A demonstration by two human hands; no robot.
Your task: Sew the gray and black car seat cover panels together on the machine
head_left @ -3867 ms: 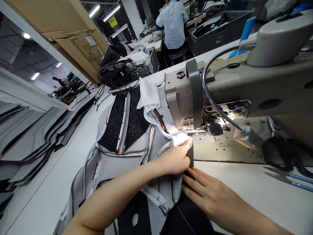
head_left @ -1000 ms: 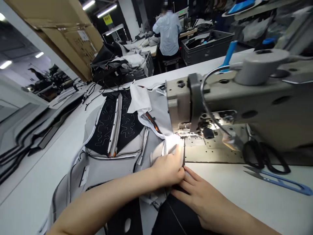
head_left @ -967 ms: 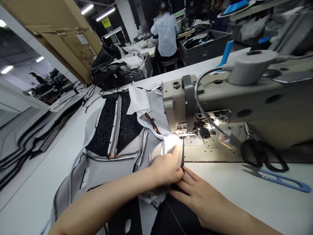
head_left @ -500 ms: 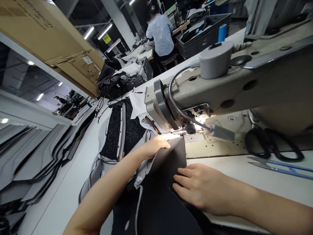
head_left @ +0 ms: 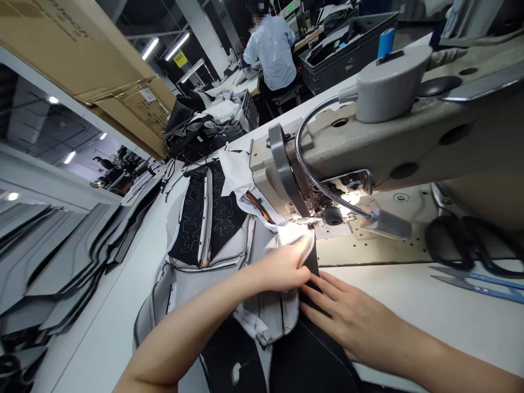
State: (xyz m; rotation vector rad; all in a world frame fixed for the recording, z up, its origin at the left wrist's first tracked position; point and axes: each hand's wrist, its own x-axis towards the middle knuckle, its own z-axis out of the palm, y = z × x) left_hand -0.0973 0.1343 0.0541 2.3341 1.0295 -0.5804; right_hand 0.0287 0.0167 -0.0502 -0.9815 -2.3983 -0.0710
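My left hand [head_left: 284,268] is closed on the folded edge of a grey and white fabric cover [head_left: 213,275], pinching it just in front of the lit needle area [head_left: 311,221] of the grey sewing machine [head_left: 368,142]. My right hand [head_left: 347,319] lies flat with fingers stretched on a black fabric piece [head_left: 311,355], right beside the left hand. The cover spreads to the left, with a black quilted panel [head_left: 208,218] and white cloth [head_left: 235,172] behind it.
Black scissors [head_left: 470,245] and blue thread snips [head_left: 478,281] lie on the white table [head_left: 429,311] at right. Stacks of grey cut pieces [head_left: 53,273] sit at left, cardboard boxes [head_left: 94,71] above. Another person in a light blue shirt [head_left: 272,52] sits far back.
The black piece that covered the area in front of the needle is folded back under the grey fabric. My left hand pulled back and pinched the seam edge; my right hand slid left.
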